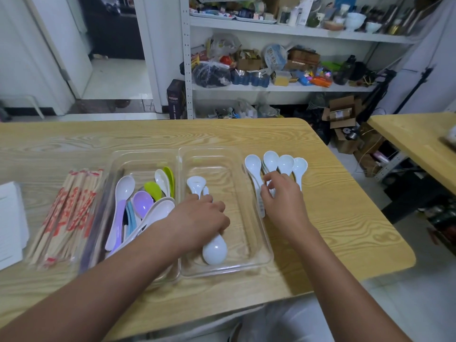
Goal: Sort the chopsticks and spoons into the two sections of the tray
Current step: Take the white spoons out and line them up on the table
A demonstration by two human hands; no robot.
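**Forearms over the tray, spoons in both sections**

Nearest us, two bare forearms reach out from the near edge of the table (pixel 333 218). Our left hand (pixel 202 215) is curled round the handles of the held spoons (pixel 214 250) in the right section of the tray (pixel 267 245), one bowl pointing to the near edge and another to the far edge. Our right hand (pixel 281 196) is bent down over the loose spoons (pixel 286 164), fingertips and thumb pinching their handles. These lie in a row just beside the tray, on the side of the right edge. The coloured spoons (pixel 142 201) fill the left section, and the chopsticks (pixel 66 213) lie outside the tray, toward the left edge, beside a stack of white paper (pixel 9 218).

We judge the main risk to be one of sorting. With spoons going into both sections, the chopsticks have no section of their own, and something may have to come out again. The loose spoons also overlap, so a pinch on several handles could drop one or knock its neighbours askew. The held spoons point in opposite directions and may splay on release.

The tray is clear, hard plastic with rounded corners and a raised divider (light enough, we think, to slide if nudged). All the spoons are smooth, glossy plastic with deep oval bowls and short curved handles, so they are slippery in a bunch. The chopsticks are thin pale sticks in red-printed wrappers, and the table has a matt wood-grain surface.
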